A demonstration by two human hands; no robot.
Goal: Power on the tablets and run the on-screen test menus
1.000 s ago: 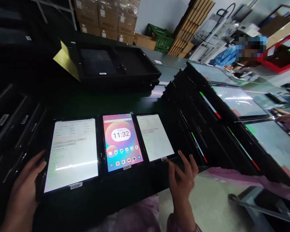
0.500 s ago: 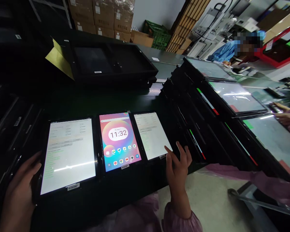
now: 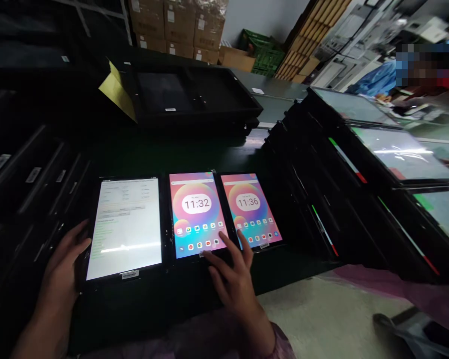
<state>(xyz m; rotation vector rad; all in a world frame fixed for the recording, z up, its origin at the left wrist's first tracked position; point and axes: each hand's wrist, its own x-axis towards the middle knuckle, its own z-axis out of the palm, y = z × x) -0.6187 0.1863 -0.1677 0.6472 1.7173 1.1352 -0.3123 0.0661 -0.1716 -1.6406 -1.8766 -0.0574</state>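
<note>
Three lit tablets lie side by side in front of me. The left tablet shows a white page with rows of green text and boxes. A colourful home screen with the clock 11:32 fills the middle tablet; the right tablet has a similar screen reading 11:36. My left hand grips the left tablet's outer edge, with its thumb near the rim and some fingers hidden. My right hand holds nothing; its spread fingers hover over or touch the lower parts of the middle and right tablets.
Stacked black trays with tablets on top rise at the right. More dark devices stand at the left. Behind lies a black tray beside a folded yellow card. Cartons, a green crate and a co-worker are farther back.
The right tablet's screen went from a white page to the home screen. My right hand moved left from it to the middle tablet's lower edge. My left hand stays by the left tablet.
</note>
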